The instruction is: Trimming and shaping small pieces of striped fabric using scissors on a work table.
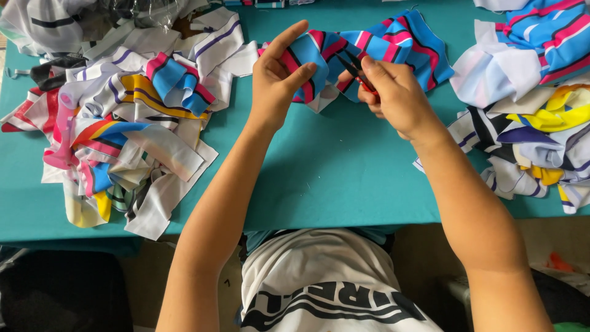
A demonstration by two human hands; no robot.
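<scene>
Two hands are working one striped fabric piece point(393, 46), a soft, crumpled cloth banded in blue, pink and black, which is lying at the far middle of the teal worktop point(332, 166). My left hand point(278, 77) is pinching its near edge between thumb and fingers. My right hand point(396, 95) is gripping small red-handled snips point(358, 72), their dark blades touching the cloth. A heap of scraps point(123, 129), white, yellow and striped, is sprawling to the left; another pile of cut pieces point(528, 104) is lying to the right.
</scene>
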